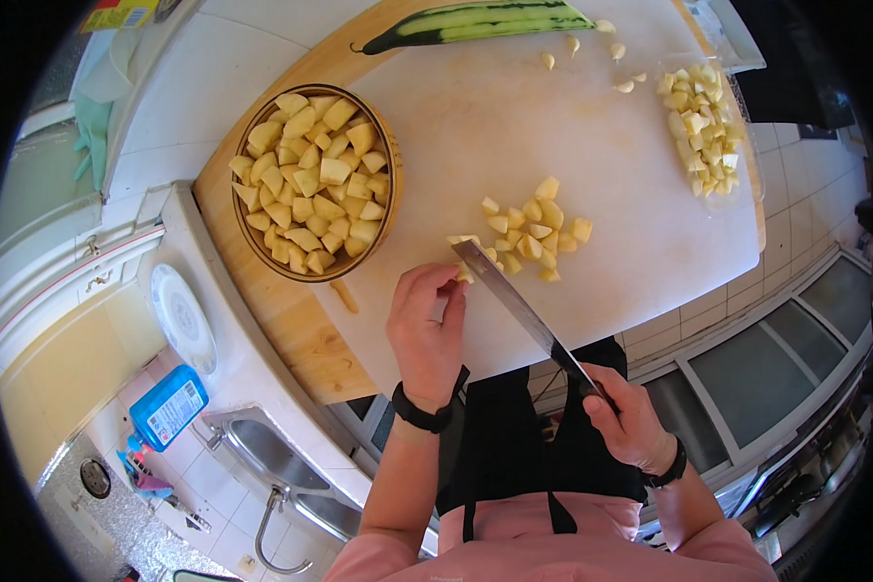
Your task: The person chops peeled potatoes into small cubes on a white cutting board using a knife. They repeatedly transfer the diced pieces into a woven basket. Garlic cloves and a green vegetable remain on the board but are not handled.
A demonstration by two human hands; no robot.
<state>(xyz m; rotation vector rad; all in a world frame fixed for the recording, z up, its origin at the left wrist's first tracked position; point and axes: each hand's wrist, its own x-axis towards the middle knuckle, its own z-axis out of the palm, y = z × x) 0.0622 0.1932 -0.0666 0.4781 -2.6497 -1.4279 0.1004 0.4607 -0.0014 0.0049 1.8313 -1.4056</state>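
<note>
My right hand [620, 416] grips the black handle of a kitchen knife [511, 302], its blade slanting up and left across the cutting board. At the blade's left side, my left hand [431, 305] pinches a small pale yellow piece [465, 273], perhaps potato. Cut chunks [542, 231] of the same kind lie loosely just beyond the blade on the white cutting board [436, 145]. A round bowl [396, 218] heaped with yellow chunks stands at the board's left. At the right edge, a clear plastic tray [727, 200] holds smaller pale chunks.
A partly peeled dark green vegetable [480, 22] lies along the far edge, with several garlic cloves [617, 51] near its right end. A narrow brown strip [345, 297] lies below the bowl. To the lower left are a steel sink [276, 451], a blue bottle [169, 407] and a white plate [183, 318].
</note>
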